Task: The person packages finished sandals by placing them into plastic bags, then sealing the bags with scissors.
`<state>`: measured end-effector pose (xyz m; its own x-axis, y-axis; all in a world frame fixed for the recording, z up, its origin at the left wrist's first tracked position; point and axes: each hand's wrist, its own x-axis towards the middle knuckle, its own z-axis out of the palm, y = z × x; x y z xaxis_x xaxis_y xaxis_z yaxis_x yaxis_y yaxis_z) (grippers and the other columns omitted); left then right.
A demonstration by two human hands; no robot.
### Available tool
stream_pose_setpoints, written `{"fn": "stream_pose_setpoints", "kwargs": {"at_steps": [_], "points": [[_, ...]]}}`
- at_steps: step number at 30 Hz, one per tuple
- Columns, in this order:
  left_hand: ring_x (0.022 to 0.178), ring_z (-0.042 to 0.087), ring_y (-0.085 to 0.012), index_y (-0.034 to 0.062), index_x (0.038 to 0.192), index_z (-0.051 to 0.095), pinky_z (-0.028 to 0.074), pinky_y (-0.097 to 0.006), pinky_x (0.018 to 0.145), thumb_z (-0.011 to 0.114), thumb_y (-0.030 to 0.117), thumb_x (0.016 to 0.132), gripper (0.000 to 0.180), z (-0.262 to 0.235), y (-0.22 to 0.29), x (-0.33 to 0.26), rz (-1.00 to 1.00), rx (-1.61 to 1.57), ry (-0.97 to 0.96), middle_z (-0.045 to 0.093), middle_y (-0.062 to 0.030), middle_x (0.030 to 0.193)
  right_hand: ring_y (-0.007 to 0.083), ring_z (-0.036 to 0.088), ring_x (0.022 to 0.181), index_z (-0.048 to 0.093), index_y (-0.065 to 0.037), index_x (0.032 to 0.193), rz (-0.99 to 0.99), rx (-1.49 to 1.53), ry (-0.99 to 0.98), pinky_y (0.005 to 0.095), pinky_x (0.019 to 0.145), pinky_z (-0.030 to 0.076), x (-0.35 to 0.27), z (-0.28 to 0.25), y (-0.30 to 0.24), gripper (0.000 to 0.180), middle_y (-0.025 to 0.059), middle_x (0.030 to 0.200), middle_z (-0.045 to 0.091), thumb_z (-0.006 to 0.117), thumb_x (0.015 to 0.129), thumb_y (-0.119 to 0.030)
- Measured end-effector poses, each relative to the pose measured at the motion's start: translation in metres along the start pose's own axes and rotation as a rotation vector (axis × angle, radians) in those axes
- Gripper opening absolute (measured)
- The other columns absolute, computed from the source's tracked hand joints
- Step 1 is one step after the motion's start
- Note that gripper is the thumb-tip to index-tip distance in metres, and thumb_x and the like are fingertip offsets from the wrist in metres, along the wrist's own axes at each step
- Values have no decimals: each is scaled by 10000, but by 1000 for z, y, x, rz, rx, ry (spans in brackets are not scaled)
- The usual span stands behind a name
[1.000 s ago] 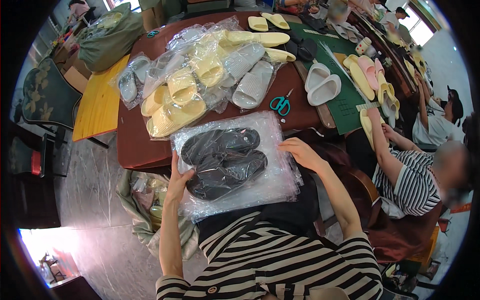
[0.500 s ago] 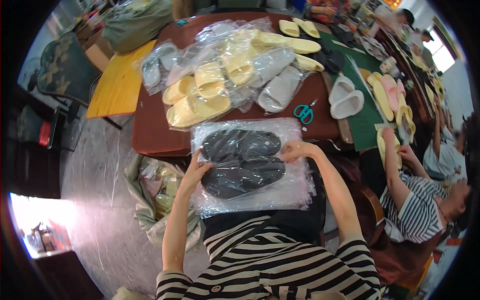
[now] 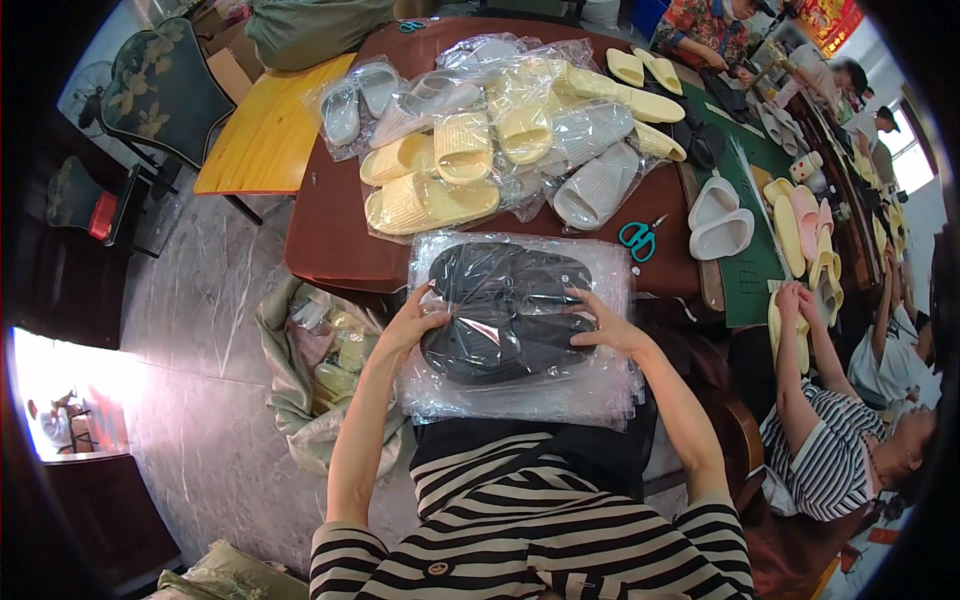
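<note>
A pair of black slippers (image 3: 480, 345) lies side by side in a clear plastic bag, on top of a stack of flat clear bags (image 3: 500, 402) at my lap. My left hand (image 3: 404, 328) grips the bagged pair at its left end, thumb and forefinger curled onto the edge. At the opposite end my right hand (image 3: 612, 330) takes hold with thumb and fingers spread across the heels. The undersides of the slippers are hidden.
Bagged yellow slippers (image 3: 432, 202) and grey slippers (image 3: 597, 186) are heaped on the brown table (image 3: 330, 235). Teal scissors (image 3: 638, 240) lie to the right, near white slippers (image 3: 722, 222). An open sack (image 3: 300, 405) stands at lower left. A person in stripes (image 3: 825, 440) works at right.
Both hands have closed in on the slippers' ends, the right one with its fingers spread wider over them. The whole view has shifted a little.
</note>
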<state>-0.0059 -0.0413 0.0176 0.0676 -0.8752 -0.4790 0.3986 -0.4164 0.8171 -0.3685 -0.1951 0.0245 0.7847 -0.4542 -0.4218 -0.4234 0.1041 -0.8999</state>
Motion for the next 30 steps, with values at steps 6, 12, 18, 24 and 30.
{"fn": "stream_pose_setpoints", "kwargs": {"at_steps": [6,12,18,24,30], "points": [[1026,632,-185,46,1530,205,501,-302,916,653,-52,873,801,-6,4,-2,52,33,-80,640,-134,1166,255,335,1374,241,-193,1541,58,499,238,364,1093,351,-4,9,2,962,168,1425,433,760,754,-1],[965,638,-192,33,1435,395,512,-334,887,585,377,987,596,3,21,-5,-72,65,84,653,-82,1039,187,488,1220,483,-116,1356,-156,236,342,317,1003,426,-13,13,18,626,69,1353,477,735,796,1],[873,626,-185,83,1067,603,520,-330,825,434,633,973,583,-3,27,12,-43,-30,156,617,-36,968,74,502,939,560,-116,1124,-166,185,500,219,813,408,-40,34,8,336,-38,1064,502,708,827,-62],[786,574,-111,88,1028,637,470,-284,720,539,546,965,472,4,34,40,122,132,226,593,1,878,4,413,730,547,-129,1076,-103,293,488,177,679,339,-48,39,4,302,-70,979,452,688,830,-25],[649,570,-76,95,999,659,472,-233,610,566,388,991,307,5,29,56,97,112,238,605,27,790,76,489,1027,532,-103,1155,-181,348,451,220,854,418,-53,33,-3,366,-26,1148,470,673,836,9]]}}
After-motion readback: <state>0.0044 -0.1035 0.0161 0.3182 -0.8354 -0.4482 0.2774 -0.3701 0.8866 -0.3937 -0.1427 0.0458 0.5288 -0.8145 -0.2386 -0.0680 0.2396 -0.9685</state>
